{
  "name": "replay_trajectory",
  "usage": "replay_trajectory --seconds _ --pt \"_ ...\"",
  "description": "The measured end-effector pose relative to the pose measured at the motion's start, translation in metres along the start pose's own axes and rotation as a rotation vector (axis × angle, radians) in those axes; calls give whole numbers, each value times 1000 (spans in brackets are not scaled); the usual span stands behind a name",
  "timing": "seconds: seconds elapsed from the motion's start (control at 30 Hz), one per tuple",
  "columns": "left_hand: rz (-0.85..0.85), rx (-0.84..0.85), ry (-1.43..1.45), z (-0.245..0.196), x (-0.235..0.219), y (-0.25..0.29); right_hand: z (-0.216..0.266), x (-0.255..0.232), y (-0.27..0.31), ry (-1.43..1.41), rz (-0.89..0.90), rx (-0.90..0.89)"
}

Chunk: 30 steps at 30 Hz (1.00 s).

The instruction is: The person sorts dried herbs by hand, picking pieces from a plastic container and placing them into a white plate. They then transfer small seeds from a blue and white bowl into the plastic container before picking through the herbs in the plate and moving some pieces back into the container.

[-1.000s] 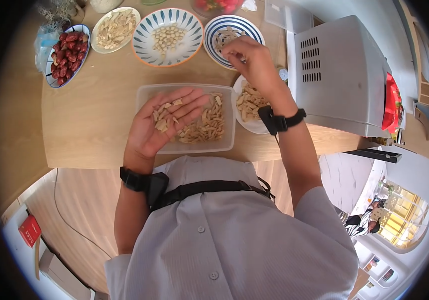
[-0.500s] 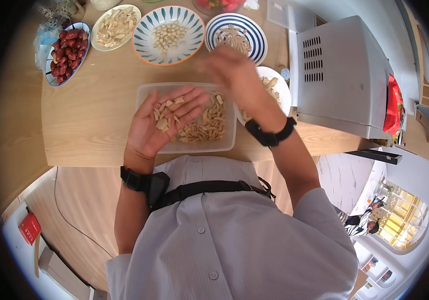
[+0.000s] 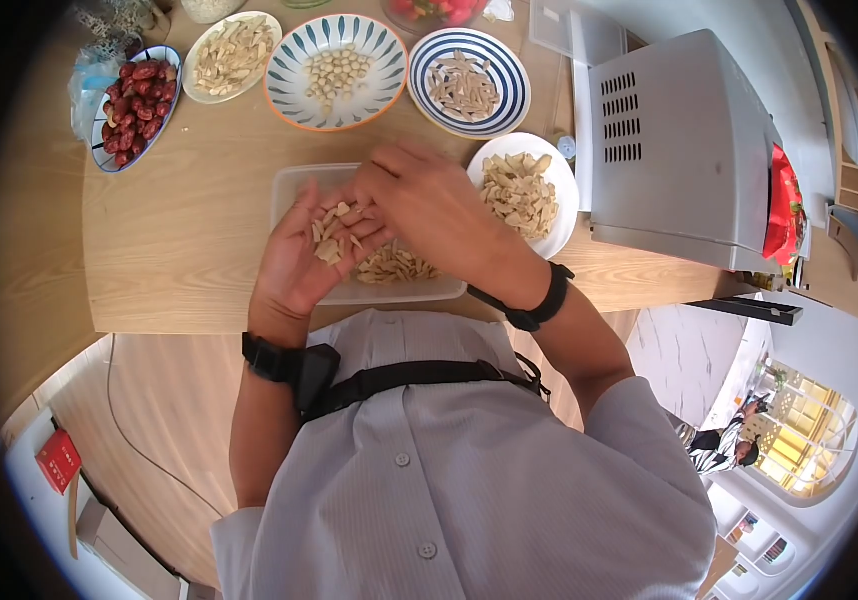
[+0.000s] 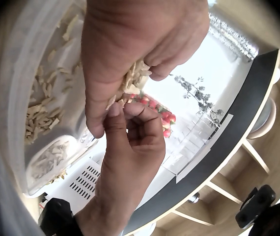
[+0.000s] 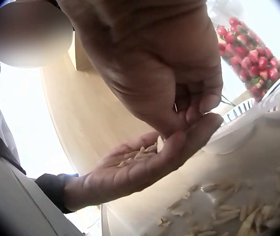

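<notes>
Palm up, the left hand (image 3: 294, 255) carries several pale dried slices (image 3: 330, 232) over a clear plastic container (image 3: 287, 182) that holds more slices (image 3: 394, 265). Its fingers lie nearly straight, slightly cupped. Directly above those fingers is the right hand (image 3: 429, 205), its thumb and fingertips brought together. In the left wrist view, the right thumb and index finger (image 4: 114, 110) pinch at a slice beside the pile in the left palm. The right wrist view shows the right hand (image 5: 164, 73) touching the left fingers, with slices (image 5: 142, 155) lying in the palm.
A white plate of slices (image 3: 519, 195) stands right of the container. Behind are a blue-striped plate (image 3: 425, 112), a leaf-patterned bowl (image 3: 284, 95), a pale plate of slices (image 3: 234, 55) and a dish of red dates (image 3: 134, 115). A grey appliance (image 3: 679, 150) stands at right.
The right hand has come from over the blue-striped plate, leftward and nearer the body, to the left hand's fingers. The left hand has stayed nearly still with its slices.
</notes>
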<state>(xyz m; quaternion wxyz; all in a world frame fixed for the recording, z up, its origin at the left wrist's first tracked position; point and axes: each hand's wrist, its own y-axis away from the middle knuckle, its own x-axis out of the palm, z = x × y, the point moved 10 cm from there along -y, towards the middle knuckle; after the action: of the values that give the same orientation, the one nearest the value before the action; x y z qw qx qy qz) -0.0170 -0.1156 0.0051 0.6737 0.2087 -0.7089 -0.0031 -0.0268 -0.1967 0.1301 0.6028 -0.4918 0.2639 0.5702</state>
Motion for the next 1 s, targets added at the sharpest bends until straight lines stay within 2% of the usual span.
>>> replay_trajectory --seconds 0.07,0.23,0.47,0.57,0.77,0.87,0.97,1.0 --pt "-52 -8 -20 0 -6 1 4 0 -1 -8 11 -6" --pt "17 -15 -9 -3 2 3 19 7 1 -31 21 -148" --pt "-8 -16 -52 -2 -3 0 9 5 0 -161 61 -112" --pt "56 -11 -45 -2 2 -1 7 7 1 -150 51 -108" --pt "-20 11 -90 -4 -1 -2 0 0 2 -270 15 -22" --pt "100 -29 17 -1 1 -3 0 1 0 -278 -13 -17" --pt "-110 -10 -18 -4 -20 1 7 6 -1 -203 -33 -37" --pt "-96 -8 -16 -4 -21 1 10 8 -1 -167 -31 -41"
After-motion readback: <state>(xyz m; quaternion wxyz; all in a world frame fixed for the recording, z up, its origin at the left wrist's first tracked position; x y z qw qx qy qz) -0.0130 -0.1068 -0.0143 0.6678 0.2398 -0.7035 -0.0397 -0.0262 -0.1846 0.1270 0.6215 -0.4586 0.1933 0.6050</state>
